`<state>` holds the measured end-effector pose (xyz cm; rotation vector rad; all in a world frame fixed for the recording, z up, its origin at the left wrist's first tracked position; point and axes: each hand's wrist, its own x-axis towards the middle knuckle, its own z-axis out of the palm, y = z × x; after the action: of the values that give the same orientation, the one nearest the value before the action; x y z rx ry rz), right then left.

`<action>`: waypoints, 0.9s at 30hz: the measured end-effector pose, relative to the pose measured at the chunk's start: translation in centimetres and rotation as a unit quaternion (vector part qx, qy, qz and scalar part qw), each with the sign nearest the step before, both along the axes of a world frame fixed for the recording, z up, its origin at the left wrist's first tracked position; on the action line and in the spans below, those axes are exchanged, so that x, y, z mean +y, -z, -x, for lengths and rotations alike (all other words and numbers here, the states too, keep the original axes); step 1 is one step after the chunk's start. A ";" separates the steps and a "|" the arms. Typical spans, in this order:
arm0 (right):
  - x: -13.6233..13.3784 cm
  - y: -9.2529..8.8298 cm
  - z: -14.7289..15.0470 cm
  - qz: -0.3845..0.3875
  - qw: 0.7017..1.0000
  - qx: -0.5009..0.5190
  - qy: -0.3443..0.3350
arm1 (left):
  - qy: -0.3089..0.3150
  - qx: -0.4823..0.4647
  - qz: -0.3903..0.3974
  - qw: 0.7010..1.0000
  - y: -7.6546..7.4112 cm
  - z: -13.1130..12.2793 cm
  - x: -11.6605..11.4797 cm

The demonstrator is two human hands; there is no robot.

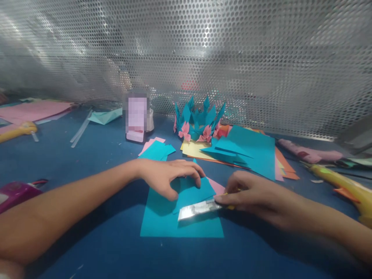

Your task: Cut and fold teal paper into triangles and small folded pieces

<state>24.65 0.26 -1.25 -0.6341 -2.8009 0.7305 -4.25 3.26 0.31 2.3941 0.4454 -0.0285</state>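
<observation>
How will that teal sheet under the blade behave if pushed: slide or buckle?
Likely floppy: the teal sheet looks thin and is already folded over under the left hand. Probably light and apt to slide on the smooth blue table. The cutter in the right hand rests on it and may snag it.

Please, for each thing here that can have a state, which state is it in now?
left hand: open, fingers pressing the folded teal piece
right hand: closed around the cutter
cutter: blade out, resting on the teal sheet
folded teal piece: folded, lying on the teal sheet
teal sheet: unfolded, lying flat
paper crown: assembled, standing upright
</observation>
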 end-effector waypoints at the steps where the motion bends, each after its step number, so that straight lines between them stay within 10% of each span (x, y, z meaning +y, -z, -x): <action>1: 0.3 -0.2 -0.4 0.017 1.000 0.009 0.008 | 0.003 -0.009 -0.001 1.000 0.2 0.0 0.1; 9: 1.7 0.5 -0.8 -0.211 0.950 0.023 0.228 | -0.016 -0.036 0.024 0.999 0.4 -0.3 0.1; 17: 0.7 1.2 0.1 -0.316 0.908 -0.105 0.254 | -0.040 -0.051 0.079 0.995 0.5 -0.7 -0.3; 22: -0.9 0.7 1.3 -0.283 0.952 -0.029 0.108 | -0.137 -0.126 0.119 0.975 -0.3 -0.3 0.4; 27: -1.9 0.4 2.0 -0.197 0.979 -0.059 0.006 | -0.328 -0.089 -0.028 0.940 -1.3 0.3 1.6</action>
<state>22.62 -1.65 -1.63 -0.6348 -2.9203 0.1253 -4.60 4.82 1.61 2.1619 1.1396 0.4993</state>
